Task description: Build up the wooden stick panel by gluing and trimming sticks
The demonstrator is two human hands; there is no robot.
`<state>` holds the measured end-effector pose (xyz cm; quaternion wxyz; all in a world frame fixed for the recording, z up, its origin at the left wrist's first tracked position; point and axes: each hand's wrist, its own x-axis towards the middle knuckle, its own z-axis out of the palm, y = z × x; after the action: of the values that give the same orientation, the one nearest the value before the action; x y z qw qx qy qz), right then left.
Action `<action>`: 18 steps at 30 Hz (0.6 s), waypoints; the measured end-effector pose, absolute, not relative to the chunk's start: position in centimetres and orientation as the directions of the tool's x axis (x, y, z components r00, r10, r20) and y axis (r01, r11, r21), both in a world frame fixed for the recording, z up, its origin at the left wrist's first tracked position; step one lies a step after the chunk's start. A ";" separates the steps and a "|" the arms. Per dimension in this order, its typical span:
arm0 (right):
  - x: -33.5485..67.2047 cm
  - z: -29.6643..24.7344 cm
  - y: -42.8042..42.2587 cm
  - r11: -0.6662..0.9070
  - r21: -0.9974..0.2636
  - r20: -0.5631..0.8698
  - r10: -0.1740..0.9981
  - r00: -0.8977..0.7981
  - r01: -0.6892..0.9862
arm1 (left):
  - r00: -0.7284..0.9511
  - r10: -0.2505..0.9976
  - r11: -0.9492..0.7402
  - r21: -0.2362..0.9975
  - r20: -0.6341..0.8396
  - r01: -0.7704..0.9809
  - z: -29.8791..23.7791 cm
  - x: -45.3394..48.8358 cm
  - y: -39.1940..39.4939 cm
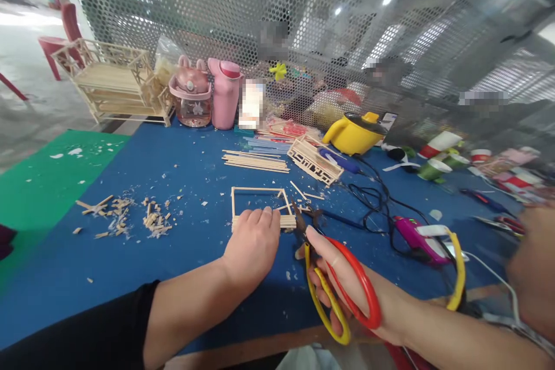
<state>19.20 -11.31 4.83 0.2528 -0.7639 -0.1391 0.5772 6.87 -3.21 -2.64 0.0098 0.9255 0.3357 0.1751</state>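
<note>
Pot [356, 137] lidded, contents unclear; RH [346, 270] w/ scissors [365, 285].

No legible text, labels, brands or numbers.

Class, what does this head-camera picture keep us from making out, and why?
All in the head view:
1. Wooden frame: near side partly hidden by the left hand.
2. Right hand: fingers partly hidden by the scissors' handles.
3. Arm at far right: blurred, cut off by the edge.
</note>
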 end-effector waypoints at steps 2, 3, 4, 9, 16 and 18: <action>18.9 4.9 -11.2 -0.815 -0.579 -0.774 0.540 0.329 -0.024 | 0.711 0.625 -0.774 0.135 0.323 0.619 -2.7 6.9 -3.2; 18.8 4.8 -11.1 -0.808 -0.590 -0.756 0.558 0.343 0.015 | 0.710 0.624 -0.774 0.134 0.326 0.618 -2.7 6.9 -3.2; 18.7 4.8 -11.1 -0.805 -0.590 -0.742 0.569 0.356 0.058 | 0.710 0.622 -0.775 0.133 0.330 0.618 -2.7 6.9 -3.2; 18.0 4.6 -11.0 -0.819 -0.554 -0.728 0.564 0.391 0.151 | 0.704 0.620 -0.775 0.133 0.346 0.617 -2.8 6.9 -3.2; 17.8 5.0 -10.9 -0.837 -0.532 -0.760 0.539 0.363 0.130 | 0.715 0.610 -0.784 0.133 0.341 0.606 -2.8 6.9 -3.1; 17.7 5.1 -10.9 -0.844 -0.529 -0.775 0.522 0.357 0.088 | 0.716 0.612 -0.784 0.136 0.337 0.606 -2.9 6.9 -3.1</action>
<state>17.73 -10.90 5.07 0.2033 -0.7982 -0.1911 0.5339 6.90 -3.11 -2.87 0.0079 0.9262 0.3287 0.1846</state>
